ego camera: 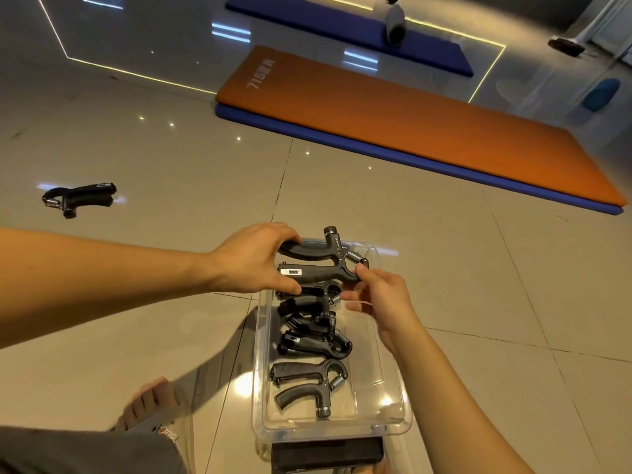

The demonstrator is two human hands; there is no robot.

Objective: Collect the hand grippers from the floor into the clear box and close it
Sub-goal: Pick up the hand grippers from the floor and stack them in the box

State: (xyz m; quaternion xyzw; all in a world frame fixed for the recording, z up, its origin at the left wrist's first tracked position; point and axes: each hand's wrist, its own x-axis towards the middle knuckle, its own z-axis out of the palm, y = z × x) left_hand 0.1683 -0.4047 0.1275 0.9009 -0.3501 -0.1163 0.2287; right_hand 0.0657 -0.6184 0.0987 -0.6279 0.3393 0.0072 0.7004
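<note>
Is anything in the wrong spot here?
Yes. One stray gripper lies alone on the floor, far left, away from the box that holds the others. The left hand and right hand hold a raised gripper over the box's far end.

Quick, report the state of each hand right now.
Left hand: closed round the handles of a hand gripper above the clear box.
Right hand: fingers touch that gripper's spring end; a grip cannot be told.
</note>
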